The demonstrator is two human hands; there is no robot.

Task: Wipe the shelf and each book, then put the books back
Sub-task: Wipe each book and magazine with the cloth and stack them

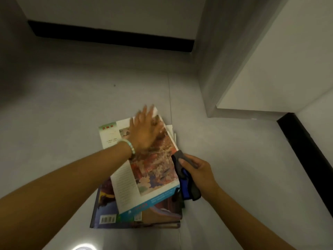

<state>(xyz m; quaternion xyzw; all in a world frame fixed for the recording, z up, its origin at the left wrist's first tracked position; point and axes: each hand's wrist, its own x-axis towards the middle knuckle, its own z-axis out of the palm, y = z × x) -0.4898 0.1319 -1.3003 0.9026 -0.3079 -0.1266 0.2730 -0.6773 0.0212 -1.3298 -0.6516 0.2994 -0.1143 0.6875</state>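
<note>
So the books (pixel 106 204) sit stacked on the grey floor (pixel 72 105), lower middle of the frame. The left hand (pixel 144 130), fingers straight and spread, lies flat on the top book (pixel 155 170), a bit blurred. The right hand (pixel 200 170) is curled round a grey-and-blue cloth (pixel 185 179) right at that book's right edge. Beaded bracelet (pixel 128 145) on the left wrist.

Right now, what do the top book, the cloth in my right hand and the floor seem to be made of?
Top book: printed paper, by its colour picture and text; gloss hard to judge. Cloth in the right hand: soft grey and blue fabric, draping limply; perhaps microfibre. Floor: likely smooth pale grey tile, with a thin joint line and reflected light.
</note>
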